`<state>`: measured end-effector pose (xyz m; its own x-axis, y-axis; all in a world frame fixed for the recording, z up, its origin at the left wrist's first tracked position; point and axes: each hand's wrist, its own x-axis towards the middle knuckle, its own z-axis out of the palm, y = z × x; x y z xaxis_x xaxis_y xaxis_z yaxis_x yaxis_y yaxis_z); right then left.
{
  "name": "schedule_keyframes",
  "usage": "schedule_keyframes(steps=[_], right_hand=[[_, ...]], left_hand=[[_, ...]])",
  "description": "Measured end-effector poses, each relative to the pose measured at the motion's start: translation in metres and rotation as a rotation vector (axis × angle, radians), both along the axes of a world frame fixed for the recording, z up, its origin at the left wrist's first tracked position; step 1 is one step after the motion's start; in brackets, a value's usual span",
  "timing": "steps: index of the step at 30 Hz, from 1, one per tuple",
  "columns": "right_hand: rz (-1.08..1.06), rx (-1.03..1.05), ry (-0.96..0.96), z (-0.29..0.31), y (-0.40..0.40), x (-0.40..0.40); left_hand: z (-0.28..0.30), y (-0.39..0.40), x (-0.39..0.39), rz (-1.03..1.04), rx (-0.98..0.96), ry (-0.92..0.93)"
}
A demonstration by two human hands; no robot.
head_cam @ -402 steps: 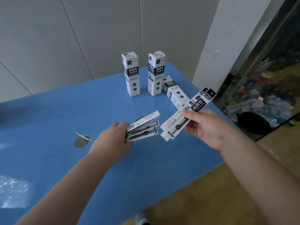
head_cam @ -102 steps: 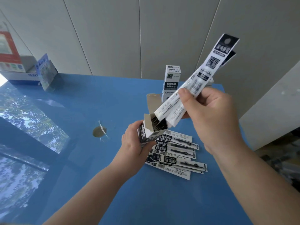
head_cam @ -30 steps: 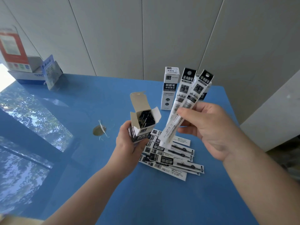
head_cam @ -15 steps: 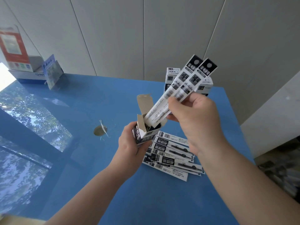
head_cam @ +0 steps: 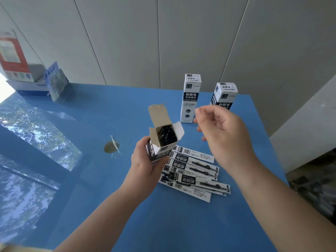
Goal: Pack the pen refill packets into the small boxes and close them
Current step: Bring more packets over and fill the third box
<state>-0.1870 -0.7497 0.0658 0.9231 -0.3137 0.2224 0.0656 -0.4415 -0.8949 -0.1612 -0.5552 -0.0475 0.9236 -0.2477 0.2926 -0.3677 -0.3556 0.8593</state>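
My left hand [head_cam: 143, 165] grips a small white-and-black box [head_cam: 161, 142] upright above the blue table [head_cam: 91, 115]. Its top flap stands open, and dark packet ends fill the inside. My right hand [head_cam: 222, 131] hovers to the right of the box with loosely curled fingers and holds nothing. Several pen refill packets [head_cam: 194, 172] lie fanned out on the table below my hands. Two closed boxes stand upright at the back: one in the middle [head_cam: 190, 98], one further right [head_cam: 224, 95] partly behind my right hand.
A round hole with a scrap of white paper [head_cam: 111, 147] sits left of the box. A red-and-white carton [head_cam: 13, 60] and a blue leaflet stand [head_cam: 55, 80] are at the far left corner. The table's right edge drops off beside a grey pillar [head_cam: 307, 122].
The packets my right hand held half a second ago are now down inside the box. That hand has let go and lifted away to the right, empty.
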Motion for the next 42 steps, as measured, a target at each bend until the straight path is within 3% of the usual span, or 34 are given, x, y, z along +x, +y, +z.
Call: schedule_keyframes(steps=[3,7,10,17,22,35,42], right_hand=[[-0.016,-0.271,0.204,-0.032,-0.025,0.009],[0.169,-0.680,0.555,-0.080,-0.039,0.012],[0.255,-0.729,0.550,-0.104,-0.035,0.010],[0.195,-0.832,0.426,-0.119,-0.038,0.006],[0.206,-0.967,0.517,-0.113,-0.040,0.008],[0.182,-0.720,0.605,-0.088,-0.042,0.010],[0.074,-0.373,0.421,-0.052,-0.054,0.006]], left_hand=[[-0.001,0.001,0.000,-0.001,-0.011,0.015],[-0.003,0.001,0.001,0.003,-0.019,0.036],[-0.004,0.000,0.001,0.008,-0.019,0.050],[-0.003,0.000,0.000,0.013,-0.028,0.056],[-0.005,-0.001,0.000,0.031,-0.021,0.063],[-0.004,0.000,0.001,0.027,-0.027,0.081],[-0.007,0.001,0.002,0.027,-0.034,0.079]])
